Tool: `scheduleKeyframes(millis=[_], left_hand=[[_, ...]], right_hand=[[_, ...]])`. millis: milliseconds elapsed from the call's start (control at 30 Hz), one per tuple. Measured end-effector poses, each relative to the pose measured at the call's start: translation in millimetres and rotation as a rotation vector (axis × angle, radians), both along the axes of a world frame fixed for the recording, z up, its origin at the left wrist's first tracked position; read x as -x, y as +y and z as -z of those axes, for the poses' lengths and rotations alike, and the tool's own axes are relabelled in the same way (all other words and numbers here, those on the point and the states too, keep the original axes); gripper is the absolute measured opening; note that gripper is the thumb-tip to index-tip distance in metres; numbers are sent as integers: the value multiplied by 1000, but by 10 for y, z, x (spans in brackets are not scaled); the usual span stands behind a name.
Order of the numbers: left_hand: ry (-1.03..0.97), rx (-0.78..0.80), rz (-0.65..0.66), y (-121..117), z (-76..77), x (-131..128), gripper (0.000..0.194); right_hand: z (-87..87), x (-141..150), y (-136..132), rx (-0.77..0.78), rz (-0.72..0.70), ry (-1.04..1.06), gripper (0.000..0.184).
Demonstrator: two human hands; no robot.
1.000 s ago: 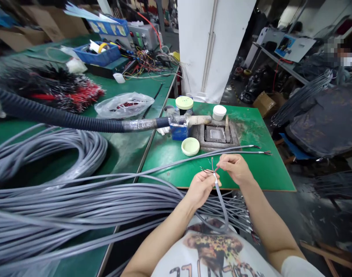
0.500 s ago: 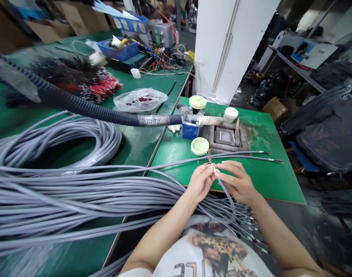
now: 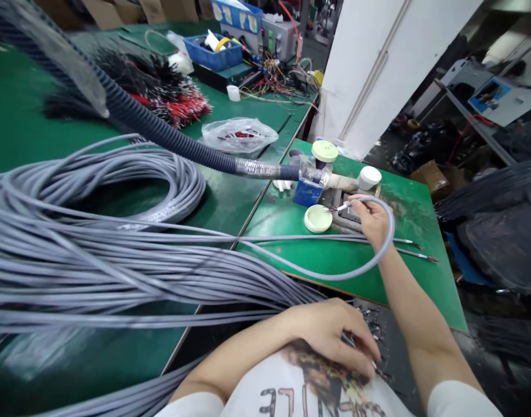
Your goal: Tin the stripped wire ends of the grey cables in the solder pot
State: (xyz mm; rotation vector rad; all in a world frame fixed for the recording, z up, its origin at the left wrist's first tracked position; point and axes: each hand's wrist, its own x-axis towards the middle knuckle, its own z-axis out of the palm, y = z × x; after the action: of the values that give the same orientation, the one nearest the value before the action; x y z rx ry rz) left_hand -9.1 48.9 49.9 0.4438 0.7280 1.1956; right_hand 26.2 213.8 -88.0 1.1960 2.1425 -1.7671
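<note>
My right hand (image 3: 372, 219) is closed on a grey cable (image 3: 388, 231) close to its white-banded end. Thin bare-tipped wires (image 3: 330, 210) at that end point left, over a shallow pale-yellow lid (image 3: 318, 220). From the hand the cable loops round to the right and runs back left to the bundle. My left hand (image 3: 335, 336) is low in front of my shirt, fingers curved and apart, beside hanging cable ends (image 3: 376, 330); whether it touches one is hard to see. Two more grey cables lie on the green board, their stripped ends (image 3: 431, 258) at the right.
A dark-framed solder pot (image 3: 350, 215) is behind my right hand, partly hidden. A ribbed hose (image 3: 196, 157) crosses from upper left to a blue box (image 3: 308, 192). White (image 3: 370, 177) and yellow-lidded (image 3: 324, 152) tubs stand nearby. Coiled grey cable (image 3: 178, 191) covers the left table.
My right hand has carried the cable end forward, to the pale lid. My left hand has let go of it and dropped back towards my body. The view has shifted.
</note>
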Motion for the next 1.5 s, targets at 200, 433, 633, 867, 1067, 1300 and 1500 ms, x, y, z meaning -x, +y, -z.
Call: scheduleKeyframes(millis=[200, 433, 633, 867, 1067, 1300, 1500], left_hand=[[688, 256, -114, -186, 488, -403, 27], [764, 244, -86, -230, 542, -397, 23], [800, 239, 31, -243, 568, -431, 28], [823, 235, 32, -236, 566, -418, 26], [802, 237, -25, -246, 563, -417, 27], [752, 207, -54, -234, 574, -422, 24], [742, 222, -38, -220, 561, -435, 19]], right_hand=[[207, 119, -181, 12, -135, -72, 29], [299, 125, -273, -72, -265, -117, 27], [358, 139, -287, -159, -363, -104, 26], [366, 140, -271, -176, -383, -108, 26], [212, 100, 111, -262, -317, -106, 27], [416, -145, 628, -430, -383, -229, 27], [731, -288, 737, -427, -426, -333, 28]])
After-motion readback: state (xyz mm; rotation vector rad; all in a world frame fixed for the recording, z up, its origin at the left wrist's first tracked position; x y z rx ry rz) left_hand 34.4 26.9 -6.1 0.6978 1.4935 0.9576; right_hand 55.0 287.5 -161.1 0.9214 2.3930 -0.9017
